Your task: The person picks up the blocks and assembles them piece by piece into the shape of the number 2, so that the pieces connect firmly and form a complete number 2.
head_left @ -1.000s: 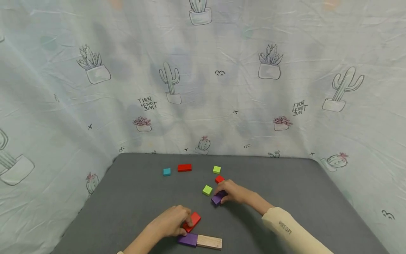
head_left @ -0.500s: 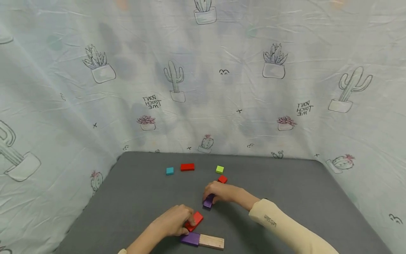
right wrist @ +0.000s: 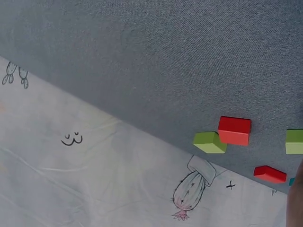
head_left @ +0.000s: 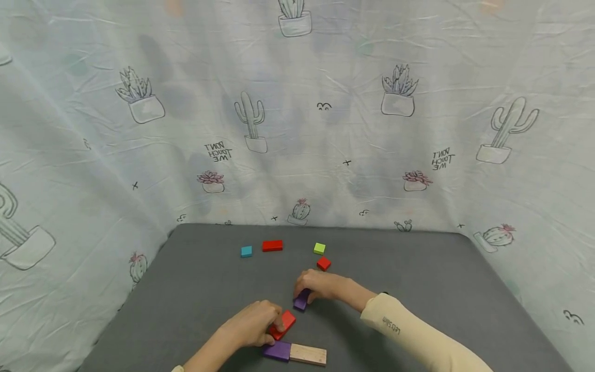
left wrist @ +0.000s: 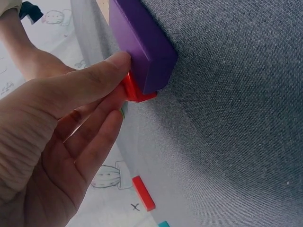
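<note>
My left hand (head_left: 254,323) curls its thumb and index finger about the near end of a red block (head_left: 287,323). Its thumb also touches a purple block (head_left: 277,351), plainly seen in the left wrist view. That purple block lies end to end with a plain wooden block (head_left: 308,355). Farther out, my right hand (head_left: 321,284) grips another purple block (head_left: 301,300) between thumb and fingers, just above or on the table. A lime block (right wrist: 294,142) appears beside the right hand in the right wrist view; in the head view the hand hides it.
Toward the back of the grey table (head_left: 204,289) lie a teal block (head_left: 246,251), a long red block (head_left: 272,246), a lime block (head_left: 319,248) and a small red block (head_left: 324,263). A cactus-print cloth (head_left: 297,129) hangs behind and at the sides.
My right hand has moved left and slightly nearer with its purple block, passing in front of the nearer lime block. The left hand keeps its place.
</note>
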Available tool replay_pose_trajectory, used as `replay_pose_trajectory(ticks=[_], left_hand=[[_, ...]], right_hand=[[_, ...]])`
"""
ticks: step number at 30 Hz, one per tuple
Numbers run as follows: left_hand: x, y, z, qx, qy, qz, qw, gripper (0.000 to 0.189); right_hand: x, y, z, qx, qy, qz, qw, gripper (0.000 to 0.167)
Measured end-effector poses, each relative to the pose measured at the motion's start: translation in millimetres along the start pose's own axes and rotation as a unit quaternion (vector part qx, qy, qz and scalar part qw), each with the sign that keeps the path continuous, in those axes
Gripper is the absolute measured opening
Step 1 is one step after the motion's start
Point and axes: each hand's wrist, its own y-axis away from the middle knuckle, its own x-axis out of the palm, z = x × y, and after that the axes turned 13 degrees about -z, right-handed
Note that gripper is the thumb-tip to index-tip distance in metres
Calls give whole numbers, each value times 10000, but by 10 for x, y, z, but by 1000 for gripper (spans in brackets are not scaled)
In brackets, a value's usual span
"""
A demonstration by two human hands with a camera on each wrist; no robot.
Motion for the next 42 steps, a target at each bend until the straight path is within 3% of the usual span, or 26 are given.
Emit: replay_pose_trajectory(ticks=[8,17,25,31,34,37,39,42], left_hand=[[7,-17,2,1,46,-50,10000,23],[8,-15,2,41,80,-114,9999,23],[15,-21,-9,-42,148,-21,9999,23],[19,-24,2,-35,111,-53,9999,23],[22,-29,6,2,98,-83,9999,22],[24,-35,6,56,85,-98,9999,22],[24,-36,5,63,75,-91,9999,22],[24,-28,4,13,53,-32,10000,21]], right_hand=[[24,0,-4,-165,-38,-179,9997,34],[58,-61,58,-338,-15,1,9994,34],[94,-47,96,-98,70,142,9998,35],[73,-44,93,-184,-59,35,9998,39],[36,1,61,26,-233,-93,9997,49],[-24,92,-16,591,-396,-270,9971,57],[-55,164,-84,970,-444,-376,9936,56],[-53,253,-178,1204,-464,-421,9907,52]])
